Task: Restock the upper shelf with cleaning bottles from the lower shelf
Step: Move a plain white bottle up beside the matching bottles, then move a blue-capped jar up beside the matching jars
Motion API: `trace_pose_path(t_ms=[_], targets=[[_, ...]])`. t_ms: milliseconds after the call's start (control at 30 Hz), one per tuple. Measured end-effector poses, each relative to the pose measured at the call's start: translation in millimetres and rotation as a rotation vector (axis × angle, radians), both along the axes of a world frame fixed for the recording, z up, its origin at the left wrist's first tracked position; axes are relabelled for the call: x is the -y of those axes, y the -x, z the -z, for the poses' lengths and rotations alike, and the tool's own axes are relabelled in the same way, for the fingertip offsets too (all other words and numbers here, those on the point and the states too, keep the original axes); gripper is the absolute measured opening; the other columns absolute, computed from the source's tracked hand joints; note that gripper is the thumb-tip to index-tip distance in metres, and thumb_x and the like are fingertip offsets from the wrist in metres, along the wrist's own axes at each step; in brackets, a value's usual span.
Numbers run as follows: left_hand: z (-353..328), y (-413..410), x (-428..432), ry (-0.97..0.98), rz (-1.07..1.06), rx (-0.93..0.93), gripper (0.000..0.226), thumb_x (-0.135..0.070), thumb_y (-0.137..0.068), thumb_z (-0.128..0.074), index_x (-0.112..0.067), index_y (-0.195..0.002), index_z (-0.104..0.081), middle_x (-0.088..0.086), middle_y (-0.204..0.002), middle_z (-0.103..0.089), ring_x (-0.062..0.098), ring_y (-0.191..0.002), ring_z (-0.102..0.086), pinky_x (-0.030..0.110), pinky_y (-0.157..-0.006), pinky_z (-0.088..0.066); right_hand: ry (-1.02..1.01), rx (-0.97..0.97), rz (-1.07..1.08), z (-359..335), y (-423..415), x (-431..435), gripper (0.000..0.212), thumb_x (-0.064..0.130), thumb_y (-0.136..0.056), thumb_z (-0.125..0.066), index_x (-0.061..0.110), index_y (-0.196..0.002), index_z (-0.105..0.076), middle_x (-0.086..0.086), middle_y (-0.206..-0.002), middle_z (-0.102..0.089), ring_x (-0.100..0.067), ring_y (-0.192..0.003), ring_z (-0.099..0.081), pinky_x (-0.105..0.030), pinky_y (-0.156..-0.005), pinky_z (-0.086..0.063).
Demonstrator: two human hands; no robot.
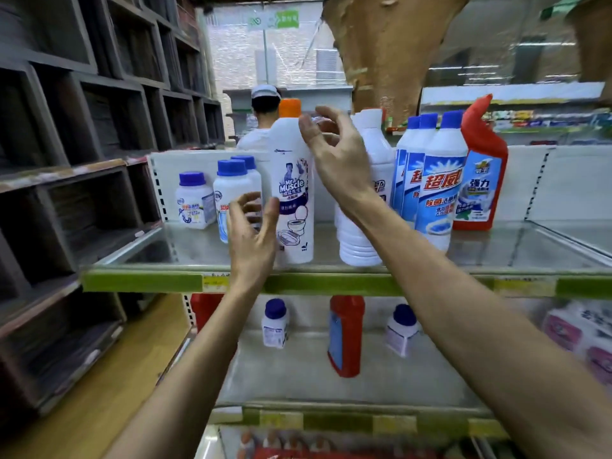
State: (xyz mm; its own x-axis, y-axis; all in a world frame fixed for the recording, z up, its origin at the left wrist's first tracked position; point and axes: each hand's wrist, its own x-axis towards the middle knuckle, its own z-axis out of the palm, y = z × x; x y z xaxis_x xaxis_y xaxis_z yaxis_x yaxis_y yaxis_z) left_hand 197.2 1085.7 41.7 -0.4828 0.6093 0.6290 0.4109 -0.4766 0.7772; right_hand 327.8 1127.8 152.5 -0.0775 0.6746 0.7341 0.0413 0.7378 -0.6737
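Both hands, left [253, 233] and right [334, 150], hover open and empty around the tall Mr Muscle bottle [293, 193] near the upper shelf [331, 283] front edge. Likely full, heavy, slick plastic; grip mid-body.

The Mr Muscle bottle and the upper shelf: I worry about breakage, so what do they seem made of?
Mr Muscle bottle: likely opaque white plastic, smooth with a soft sheen and a moulded orange cap. Upper shelf: seemingly metal, dull grey and faintly reflective.
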Motion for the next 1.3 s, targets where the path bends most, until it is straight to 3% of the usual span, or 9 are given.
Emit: trace_pose_path(t_ms=[133, 267, 400, 467, 667, 933, 1067, 1167, 1300], targets=[[28, -19, 55, -0.166, 0.062, 0.141, 0.013, -0.033, -0.102, -0.051, -0.023, -0.105, -0.058, -0.003, -0.099, -0.062, 0.013, -0.091, -0.060, 0.021, -0.081, -0.048, 0.085, -0.212, -0.318, 54, -38, 42, 0.023, 0.022, -0.098, -0.059, 0.005, -0.112, -0.064, -0.004, -0.097, -0.070, -0.018, -0.093, -0.067, -0.037, -0.091, -0.057], [87, -40, 92, -0.099, 0.181, 0.211, 0.023, -0.023, -0.104, -0.048, -0.010, -0.089, -0.060, 0.005, -0.077, -0.058, 0.028, -0.075, -0.055, 0.044, -0.076, -0.046, 0.208, -0.182, -0.433, 139, -75, 85, 0.019, 0.028, -0.095, -0.059, 0.014, -0.100, -0.071, -0.006, -0.087, -0.070, -0.023, -0.086, -0.068, -0.035, -0.084, -0.054], [139, -68, 105, 0.052, 0.254, 0.275, 0.029, -0.023, -0.103, -0.048, -0.012, -0.078, -0.059, 0.010, -0.069, -0.055, 0.031, -0.067, -0.052, 0.049, -0.070, -0.043, 0.393, -0.141, -0.368, 215, -99, 106, 0.032, 0.050, -0.088, -0.067, 0.020, -0.094, -0.074, -0.008, -0.082, -0.071, -0.025, -0.080, -0.069, -0.048, -0.078, -0.055], [151, -82, 104, 0.109, 0.268, 0.309, 0.033, -0.019, -0.104, -0.047, -0.018, -0.074, -0.059, 0.006, -0.066, -0.055, 0.027, -0.066, -0.052, 0.049, -0.070, -0.042, 0.457, -0.148, -0.323, 238, -112, 108, 0.030, 0.046, -0.090, -0.067, 0.017, -0.094, -0.074, -0.008, -0.081, -0.071, -0.026, -0.080, -0.068, -0.059, -0.083, -0.053], [168, -120, 86, 0.234, 0.383, 0.378, 0.031, -0.019, -0.103, -0.045, -0.019, -0.076, -0.061, 0.005, -0.066, -0.054, 0.021, -0.064, -0.052, 0.040, -0.067, -0.046, 0.583, -0.233, -0.215, 267, -165, 101, 0.015, 0.014, -0.097, -0.061, 0.008, -0.091, -0.072, -0.008, -0.076, -0.068, -0.025, -0.076, -0.065, -0.036, -0.078, -0.058], [191, -197, 35, 0.415, 0.495, 0.358, 0.022, -0.017, -0.103, -0.049, -0.004, -0.089, -0.059, 0.008, -0.067, -0.052, 0.021, -0.063, -0.054, 0.041, -0.067, -0.049, 0.722, -0.325, 0.005, 285, -243, 49, 0.018, 0.007, -0.096, -0.059, 0.009, -0.082, -0.069, -0.001, -0.067, -0.066, -0.019, -0.068, -0.061, -0.035, -0.073, -0.057], [207, -239, 4, 0.540, 0.539, 0.323, 0.025, -0.022, -0.103, -0.050, 0.000, -0.098, -0.062, 0.005, -0.075, -0.058, 0.017, -0.066, -0.058, 0.038, -0.067, -0.051, 0.757, -0.275, 0.091, 306, -292, 7, 0.013, 0.013, -0.096, -0.063, 0.012, -0.085, -0.071, -0.003, -0.073, -0.068, -0.022, -0.075, -0.062, -0.045, -0.080, -0.054], [219, -272, -21, 0.635, 0.563, 0.327, 0.024, -0.026, -0.103, -0.049, -0.007, -0.098, -0.062, 0.007, -0.084, -0.061, 0.016, -0.070, -0.060, 0.031, -0.067, -0.053, 0.752, -0.193, 0.185, 325, -329, -30, 0.004, 0.020, -0.096, -0.065, 0.017, -0.095, -0.068, -0.006, -0.092, -0.072, -0.023, -0.086, -0.067, -0.039, -0.080, -0.057], [247, -311, -55, 0.684, 0.534, 0.317, 0.024, -0.026, -0.104, -0.045, -0.008, -0.109, -0.061, 0.010, -0.093, -0.062, 0.022, -0.075, -0.061, 0.035, -0.068, -0.053, 0.750, -0.059, 0.230, 345, -370, -92, 0.041, 0.030, -0.093, -0.068, 0.017, -0.128, -0.051, -0.010, -0.128, -0.062, -0.021, -0.109, -0.063, -0.038, -0.093, -0.055]])
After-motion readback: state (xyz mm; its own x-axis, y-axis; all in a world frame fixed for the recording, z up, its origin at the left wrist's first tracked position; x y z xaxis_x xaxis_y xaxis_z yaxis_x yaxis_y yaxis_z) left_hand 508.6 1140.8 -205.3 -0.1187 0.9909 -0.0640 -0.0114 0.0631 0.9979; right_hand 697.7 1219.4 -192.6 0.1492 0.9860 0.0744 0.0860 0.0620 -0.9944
